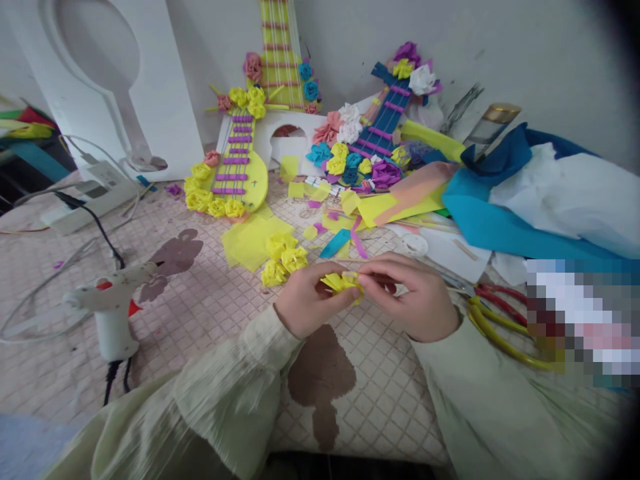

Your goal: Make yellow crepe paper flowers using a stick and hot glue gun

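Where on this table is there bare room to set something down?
Bare tablecloth shows between the glue gun and the yellow flowers, and between the sleeves, nearer than the hands. It is crowded beyond the hands with paper scraps and model guitars, and rightward with blue paper.

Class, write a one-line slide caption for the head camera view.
Left hand and right hand hold bunched yellow paper near yellow flowers, a glue gun standing off to the left.
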Demonstrator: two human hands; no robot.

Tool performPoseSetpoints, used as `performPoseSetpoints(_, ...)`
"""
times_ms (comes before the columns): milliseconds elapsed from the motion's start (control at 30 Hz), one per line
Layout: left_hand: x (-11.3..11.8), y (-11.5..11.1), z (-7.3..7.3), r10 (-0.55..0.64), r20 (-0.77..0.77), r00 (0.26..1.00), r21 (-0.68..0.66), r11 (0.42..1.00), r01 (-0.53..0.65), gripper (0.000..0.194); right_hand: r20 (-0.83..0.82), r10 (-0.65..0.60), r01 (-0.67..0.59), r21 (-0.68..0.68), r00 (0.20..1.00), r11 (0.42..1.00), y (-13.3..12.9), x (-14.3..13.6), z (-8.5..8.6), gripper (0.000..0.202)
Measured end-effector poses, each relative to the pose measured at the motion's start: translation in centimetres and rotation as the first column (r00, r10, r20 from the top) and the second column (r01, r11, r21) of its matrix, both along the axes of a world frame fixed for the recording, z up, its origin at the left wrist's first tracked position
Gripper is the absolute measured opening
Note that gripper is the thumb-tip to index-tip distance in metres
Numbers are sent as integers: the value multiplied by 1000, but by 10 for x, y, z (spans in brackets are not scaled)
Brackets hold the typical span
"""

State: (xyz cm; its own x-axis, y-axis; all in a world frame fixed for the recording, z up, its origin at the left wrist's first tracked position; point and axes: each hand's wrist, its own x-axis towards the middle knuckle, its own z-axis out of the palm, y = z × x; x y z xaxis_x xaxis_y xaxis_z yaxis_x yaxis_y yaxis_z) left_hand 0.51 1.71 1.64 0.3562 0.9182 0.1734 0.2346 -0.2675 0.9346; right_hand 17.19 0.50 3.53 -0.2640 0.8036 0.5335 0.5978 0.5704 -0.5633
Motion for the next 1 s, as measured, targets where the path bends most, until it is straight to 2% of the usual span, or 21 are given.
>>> performPoseSetpoints(200, 3, -3, 5, 1, -32, 999, 121, 993, 3, 14, -21, -16, 15, -23, 1000, 1000, -1, 1, 0, 6)
performPoseSetpoints(333, 4, -5, 5, 9, -84, 996, 170, 986, 5, 16, -49, -35, 30, -105, 998, 994, -1, 1, -1, 7)
performPoseSetpoints(500, 3, -5, 1, 95, -193, 977, 435, 901, -2, 15, -117, -53, 26, -223, 992, 975, -1, 0, -1, 4)
performPoseSetpoints(567, 3, -5, 1, 112, -199, 974, 482, 876, -2, 15, -127, -60, 26, -249, 990, 968, -2, -1, 0, 3)
performPoseSetpoints(767, 3, -7, 4, 100, -221, 970, 454, 891, 11, 14, -142, -76, 29, -305, 987, 952, -2, -1, 0, 2)
performPoseSetpoints(900, 2, -7, 5, 52, -232, 971, 420, 906, 52, 13, -206, -98, 6, -408, 974, 913, -3, -2, 0, 5)
performPoseSetpoints(1000, 1, -5, 4, 48, -234, 971, 412, 909, 54, 14, -206, -87, -8, -424, 975, 906, -3, -2, 0, 6)
